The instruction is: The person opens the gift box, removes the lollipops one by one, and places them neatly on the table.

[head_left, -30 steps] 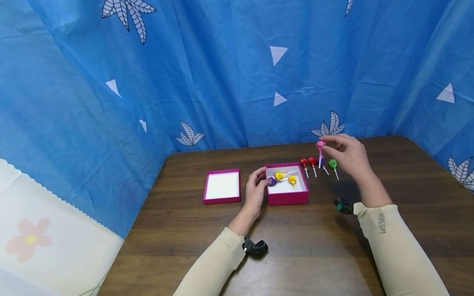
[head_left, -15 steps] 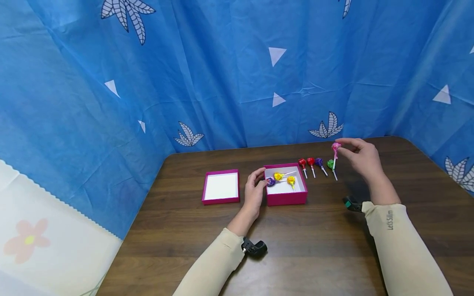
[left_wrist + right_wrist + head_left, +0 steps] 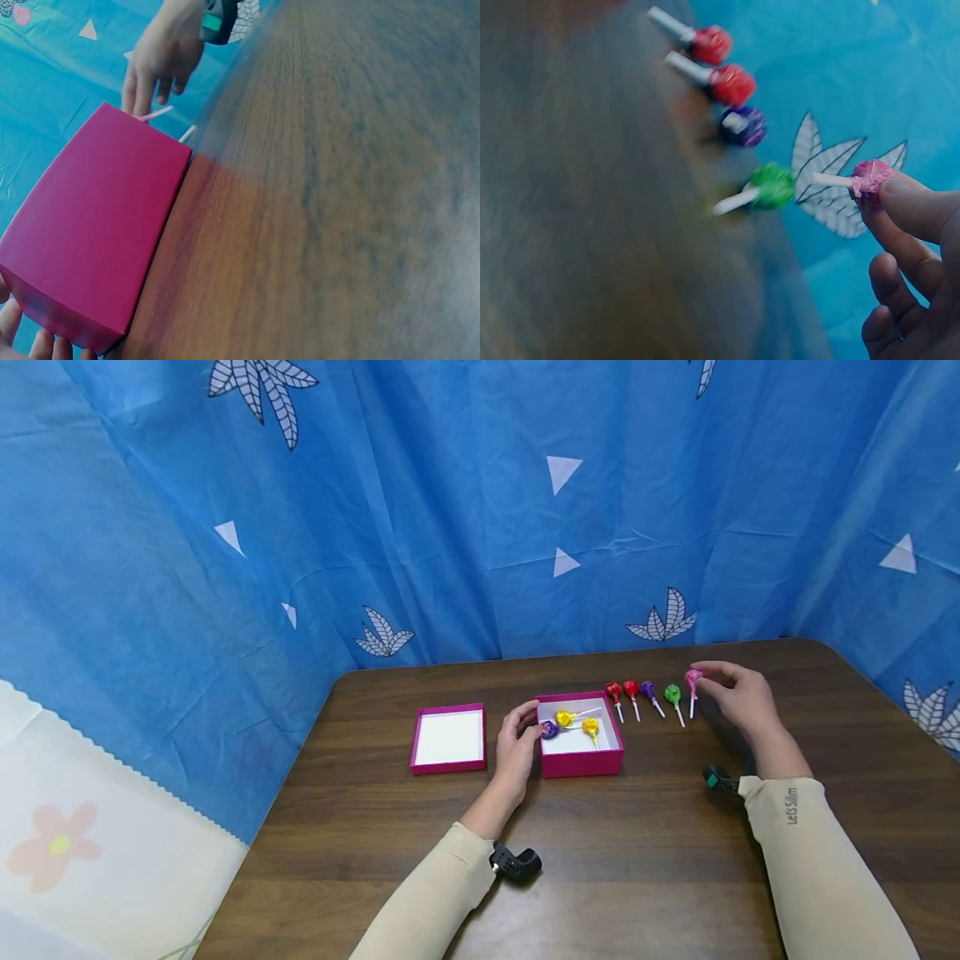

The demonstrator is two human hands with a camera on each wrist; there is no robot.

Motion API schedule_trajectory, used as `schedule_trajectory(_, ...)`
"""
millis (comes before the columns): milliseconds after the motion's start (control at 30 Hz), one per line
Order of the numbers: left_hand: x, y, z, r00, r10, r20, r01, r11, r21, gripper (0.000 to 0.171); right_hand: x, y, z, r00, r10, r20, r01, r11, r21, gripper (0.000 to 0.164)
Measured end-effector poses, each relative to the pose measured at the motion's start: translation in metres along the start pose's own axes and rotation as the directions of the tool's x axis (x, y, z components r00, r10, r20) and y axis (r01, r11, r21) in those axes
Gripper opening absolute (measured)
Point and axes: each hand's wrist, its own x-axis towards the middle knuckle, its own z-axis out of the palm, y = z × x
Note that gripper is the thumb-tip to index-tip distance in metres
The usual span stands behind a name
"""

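My right hand [image 3: 738, 697] pinches a pink lollipop [image 3: 693, 677] by its wrapped head between thumb and index finger, stick pointing down. In the right wrist view the pink lollipop [image 3: 870, 180] shows beyond the green lollipop [image 3: 772, 186]. That green one lies at the right end of a row, beside a purple lollipop [image 3: 649, 691] and two red lollipops [image 3: 631, 690]. My left hand [image 3: 516, 747] rests with relaxed fingers against the left side of an open magenta box [image 3: 581, 765]. Inside the box lie two yellow lollipops [image 3: 591, 728] and a purple one [image 3: 550, 729].
The box lid [image 3: 448, 737], white inside, lies left of the box on the brown wooden table [image 3: 600, 868]. A blue curtain [image 3: 465, 527] hangs behind the table's far edge. A white cloth [image 3: 90, 827] with a flower print is at the left.
My right hand has carried the pink lollipop rightward past the purple and green ones, then lowered it beside the green lollipop. My left hand has stayed at the box.
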Motion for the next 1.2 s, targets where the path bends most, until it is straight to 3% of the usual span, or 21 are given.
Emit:
schedule_trajectory(567,0.000,-0.001,0.000,1.000,-0.013,0.011,0.013,1.000,0.008,0.042,0.008,0.031,0.014,0.996,0.061,0.069,-0.067,0.995,0.078,0.047)
schedule_trajectory(1200,0.000,-0.001,-0.001,1.000,-0.011,0.006,0.011,1.000,0.004,0.042,0.010,0.034,0.018,0.997,0.064,0.045,-0.061,0.996,-0.065,0.051)
